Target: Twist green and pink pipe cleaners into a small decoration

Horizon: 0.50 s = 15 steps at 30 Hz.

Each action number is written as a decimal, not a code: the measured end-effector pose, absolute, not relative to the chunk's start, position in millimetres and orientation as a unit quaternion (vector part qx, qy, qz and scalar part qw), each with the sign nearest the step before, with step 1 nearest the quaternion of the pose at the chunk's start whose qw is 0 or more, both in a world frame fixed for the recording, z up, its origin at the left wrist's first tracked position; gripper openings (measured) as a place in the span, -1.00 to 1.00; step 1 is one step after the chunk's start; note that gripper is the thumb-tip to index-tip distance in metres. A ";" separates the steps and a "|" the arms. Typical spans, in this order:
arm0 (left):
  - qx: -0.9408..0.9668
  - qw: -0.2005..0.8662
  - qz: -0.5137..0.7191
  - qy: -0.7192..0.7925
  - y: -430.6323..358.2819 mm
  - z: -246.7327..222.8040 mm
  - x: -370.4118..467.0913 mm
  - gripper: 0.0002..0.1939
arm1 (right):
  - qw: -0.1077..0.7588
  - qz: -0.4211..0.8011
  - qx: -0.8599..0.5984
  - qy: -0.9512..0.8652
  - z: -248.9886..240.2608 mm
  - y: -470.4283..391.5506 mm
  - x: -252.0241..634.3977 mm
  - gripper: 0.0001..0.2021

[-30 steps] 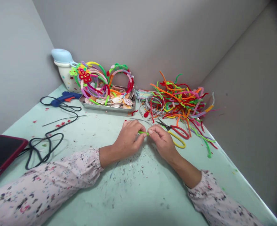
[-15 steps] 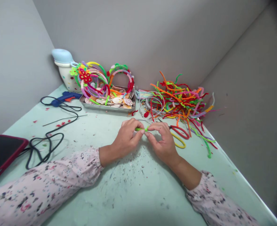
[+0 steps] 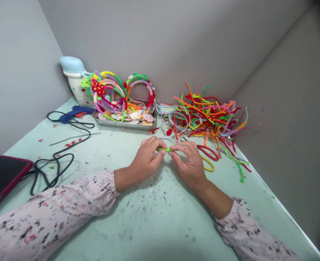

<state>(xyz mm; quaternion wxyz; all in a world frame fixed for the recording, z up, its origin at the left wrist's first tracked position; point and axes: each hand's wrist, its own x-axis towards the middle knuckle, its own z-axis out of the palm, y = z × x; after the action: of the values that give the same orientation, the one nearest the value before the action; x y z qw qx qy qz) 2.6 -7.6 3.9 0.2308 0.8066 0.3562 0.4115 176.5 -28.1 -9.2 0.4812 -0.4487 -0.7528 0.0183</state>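
Note:
Between both hands, above the middle of the table, is a short bright green pipe cleaner (image 3: 163, 149). My left hand (image 3: 146, 158) pinches its left part between thumb and fingers. At its right end, the thumb and forefinger of my right hand (image 3: 190, 161) are closed on it. A thin grey wire or cord (image 3: 166, 139) runs just behind the fingertips; whether it joins the green piece I cannot tell. Scissors with one red and one yellow handle loop (image 3: 209, 167) lie beside my right hand, their blades partly hidden behind it.
Loose colourful pipe cleaners (image 3: 208, 112) are heaped at the back right, beside coiled grey wire (image 3: 180, 121). A metal tray (image 3: 121, 125) holds shells and wrapped hoops (image 3: 109, 90). Leftward are a blue glue gun (image 3: 74, 113), its black cord (image 3: 57, 159), a lidded cup (image 3: 77, 85) and a phone (image 3: 6, 177).
My right fingertips have shifted slightly right along the green pipe cleaner, so more of it shows between the hands. My left hand has hardly moved.

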 end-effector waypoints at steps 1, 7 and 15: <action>0.807 0.230 0.412 0.356 -7.5 3.7 2.7 -0.94 | 0.481 0.019 -0.451 -0.752 -9.1 -28.0 176.6 -0.89; 0.807 0.228 0.411 0.357 -6.6 3.2 3.4 -0.94 | 0.476 0.018 -0.457 -0.751 -7.7 -27.6 176.6 -0.91; 0.814 0.217 0.404 0.355 -6.9 1.6 2.5 -0.92 | 0.457 0.047 -0.466 -0.756 -7.0 -28.1 176.7 -0.95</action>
<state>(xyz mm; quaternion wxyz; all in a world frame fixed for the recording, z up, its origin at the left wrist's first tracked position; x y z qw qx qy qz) 2.5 -6.9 1.6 0.2169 0.8144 0.3555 0.4042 176.7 -28.1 -7.0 0.4568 -0.4658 -0.7564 0.0467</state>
